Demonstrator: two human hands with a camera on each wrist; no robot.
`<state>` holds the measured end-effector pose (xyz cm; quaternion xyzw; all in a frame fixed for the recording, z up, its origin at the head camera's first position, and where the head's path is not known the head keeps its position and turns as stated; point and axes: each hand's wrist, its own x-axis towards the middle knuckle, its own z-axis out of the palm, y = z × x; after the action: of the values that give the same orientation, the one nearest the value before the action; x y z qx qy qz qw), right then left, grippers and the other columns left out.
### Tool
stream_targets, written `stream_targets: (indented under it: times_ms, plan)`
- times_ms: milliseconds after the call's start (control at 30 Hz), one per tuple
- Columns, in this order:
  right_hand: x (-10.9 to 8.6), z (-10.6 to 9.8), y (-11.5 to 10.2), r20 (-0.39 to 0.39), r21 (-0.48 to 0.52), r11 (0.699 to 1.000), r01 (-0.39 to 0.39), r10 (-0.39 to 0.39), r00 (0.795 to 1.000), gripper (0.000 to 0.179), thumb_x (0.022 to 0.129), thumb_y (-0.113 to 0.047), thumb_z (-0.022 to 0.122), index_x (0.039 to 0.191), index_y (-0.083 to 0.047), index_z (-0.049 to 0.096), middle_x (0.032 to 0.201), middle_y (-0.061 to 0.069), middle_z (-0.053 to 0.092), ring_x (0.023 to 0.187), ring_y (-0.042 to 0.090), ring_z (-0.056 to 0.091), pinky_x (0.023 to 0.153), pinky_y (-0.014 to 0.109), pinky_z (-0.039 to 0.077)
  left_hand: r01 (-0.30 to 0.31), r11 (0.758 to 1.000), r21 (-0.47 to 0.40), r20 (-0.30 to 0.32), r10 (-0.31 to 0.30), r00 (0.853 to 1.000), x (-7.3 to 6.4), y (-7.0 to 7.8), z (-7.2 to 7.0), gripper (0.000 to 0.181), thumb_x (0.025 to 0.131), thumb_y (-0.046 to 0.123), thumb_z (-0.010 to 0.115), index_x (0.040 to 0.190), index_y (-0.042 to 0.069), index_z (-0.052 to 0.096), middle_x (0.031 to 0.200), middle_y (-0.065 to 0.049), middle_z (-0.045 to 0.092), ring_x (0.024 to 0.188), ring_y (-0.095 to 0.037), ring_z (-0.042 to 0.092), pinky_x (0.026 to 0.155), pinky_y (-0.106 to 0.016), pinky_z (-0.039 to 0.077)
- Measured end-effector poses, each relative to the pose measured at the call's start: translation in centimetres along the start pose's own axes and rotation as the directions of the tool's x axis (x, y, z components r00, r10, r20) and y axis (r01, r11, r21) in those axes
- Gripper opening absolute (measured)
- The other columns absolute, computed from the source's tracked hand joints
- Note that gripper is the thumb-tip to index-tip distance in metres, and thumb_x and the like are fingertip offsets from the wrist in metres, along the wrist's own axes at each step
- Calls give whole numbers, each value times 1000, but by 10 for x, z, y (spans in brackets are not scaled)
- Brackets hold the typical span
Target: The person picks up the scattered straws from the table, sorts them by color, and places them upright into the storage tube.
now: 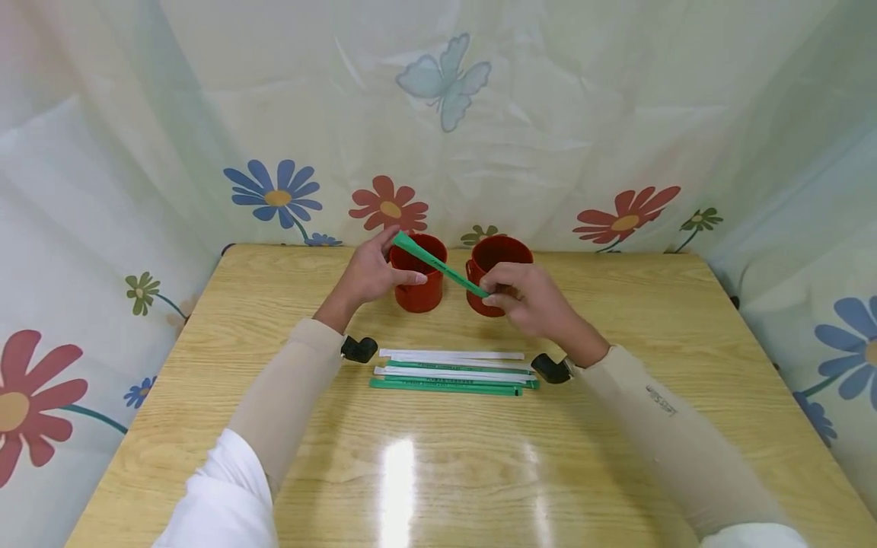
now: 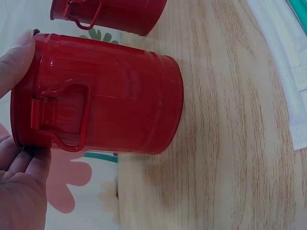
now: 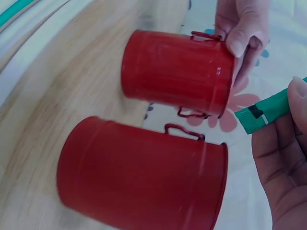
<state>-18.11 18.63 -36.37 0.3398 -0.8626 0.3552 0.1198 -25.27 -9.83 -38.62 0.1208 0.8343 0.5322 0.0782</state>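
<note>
While the fingers of the right hand [image 1: 530, 301] pinch one end of a long green paper-wrapped stick packet [image 1: 441, 265], those of the left hand [image 1: 373, 270] are spread round the rim of the left red pail [image 2: 115, 96], thumb on one side and fingers on the other. The packet slants across this pail's mouth, its far end just beside the left index finger; whether they touch, I cannot tell. The step in hand looks like bringing a packet to the left pail; the next move probably calls for steadying the pail and tipping the packet upright above its mouth. Beside it, under the right hand, stands the right red pail [image 3: 139, 177]. Nearer the person, green packets [image 1: 445, 386] and white packets [image 1: 452, 355] lie crosswise on the desk [image 1: 274, 441]. The green wrappers carry dark print too small to read; neither pail shows a label, and the beige right arm sleeve [image 1: 674, 434] seems to read "Let's Slim".
</note>
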Motion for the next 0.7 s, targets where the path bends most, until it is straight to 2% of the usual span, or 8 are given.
stream_targets:
  times_ms: [67, 133, 300, 533, 700]
  plan:
    - [4, 2, -2, -17, 5, 1000, -6, 6, 1000, 19, 85, 11, 77, 84, -8, 71, 81, 6, 69, 76, 16, 60, 68, 28, 55, -12, 1000, 0, 6, 12, 1000, 0, 0, 0, 89, 86, 23, 88, 160, 15, 39, 150, -6, 61, 140, -30, 55, 103, -52, 59]
    - [7, 4, -3, -29, 1, 1000, -12, 12, 1000, 16, 85, 10, 77, 86, -6, 73, 82, 7, 71, 77, 18, 61, 70, 30, 55, -21, 1000, 4, 7, 21, 1000, 0, -1, 0, 87, 86, 24, 87, 159, 16, 40, 152, -6, 60, 142, -30, 53, 105, -51, 58]
    - [19, 8, -8, -59, 40, 999, -31, 34, 998, 12, 85, 10, 78, 90, -1, 76, 86, 11, 73, 80, 20, 64, 73, 31, 56, -17, 1000, -3, -4, 17, 1000, 0, 0, -1, 93, 86, 24, 87, 163, 16, 36, 164, -3, 47, 152, -28, 43, 112, -51, 53]
    - [38, 16, -11, -81, 150, 986, -71, 84, 993, 8, 88, 9, 75, 91, 1, 75, 87, 14, 72, 80, 23, 64, 76, 20, 55, 19, 1000, -2, 11, -19, 1000, -1, 2, 0, 100, 86, 22, 87, 165, 10, 27, 164, -2, 46, 150, -28, 44, 110, -49, 54]
    - [53, 21, -12, -88, 174, 981, -90, 106, 990, 6, 89, 6, 75, 92, 2, 72, 85, 16, 69, 78, 24, 60, 74, 20, 53, 18, 1000, 1, 0, -18, 1000, 0, 1, 0, 101, 85, 22, 88, 165, 9, 27, 164, -2, 47, 150, -28, 45, 112, -48, 54]
